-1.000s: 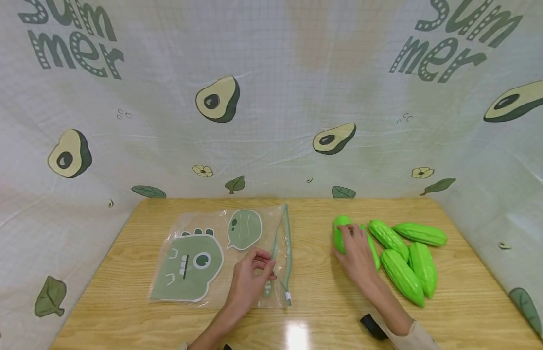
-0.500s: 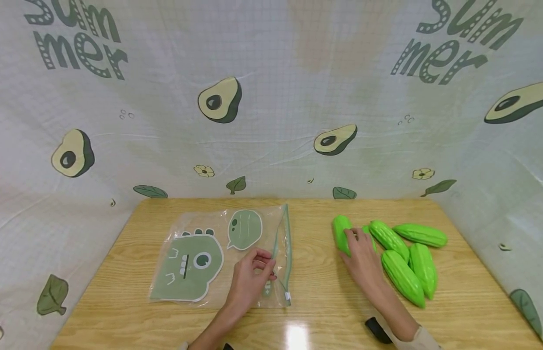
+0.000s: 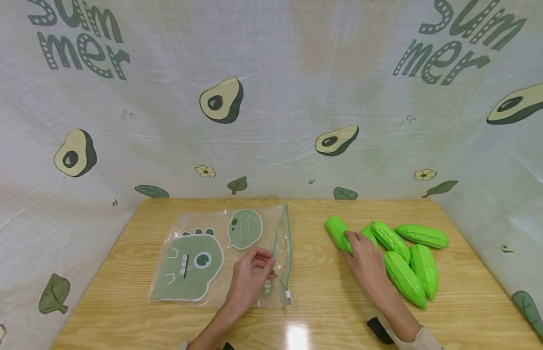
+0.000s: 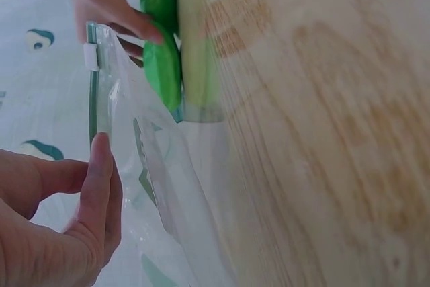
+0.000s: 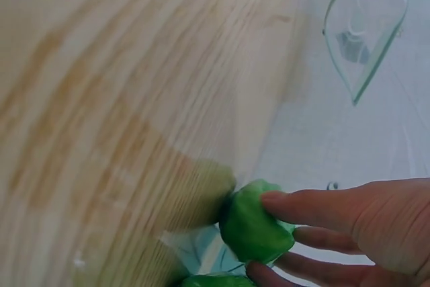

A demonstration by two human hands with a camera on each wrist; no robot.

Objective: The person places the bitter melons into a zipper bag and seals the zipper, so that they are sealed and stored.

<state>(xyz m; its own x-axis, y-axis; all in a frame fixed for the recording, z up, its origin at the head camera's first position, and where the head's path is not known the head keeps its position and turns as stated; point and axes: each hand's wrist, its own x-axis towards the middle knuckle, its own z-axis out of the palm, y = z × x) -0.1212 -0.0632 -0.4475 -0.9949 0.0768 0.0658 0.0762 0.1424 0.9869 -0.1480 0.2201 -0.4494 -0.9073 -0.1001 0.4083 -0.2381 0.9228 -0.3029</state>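
Observation:
My left hand (image 3: 250,279) pinches the top edge of a clear slider zip bag (image 3: 225,214) printed with a green one-eyed monster. The bag's mouth faces right and gapes; its white slider (image 3: 287,295) sits at the near end of the zip strip. In the left wrist view, finger and thumb grip the green strip (image 4: 93,109). My right hand (image 3: 363,257) holds a bright green bitter melon (image 3: 338,231), thumb on one side and fingers on the other. In the right wrist view, the held bitter melon (image 5: 259,223) shows end-on, close to the table; fingers hide its near end.
Several more bitter melons (image 3: 404,277) lie grouped right of my right hand, one (image 3: 422,235) at the back. The wooden table (image 3: 315,287) runs back to a white cloth (image 3: 271,160) printed with avocados, which also stands at both sides.
The bitter melon in my right hand has turned, its far end swinging left away from the others. My right hand has shifted slightly right. The left hand and bag stay in place.

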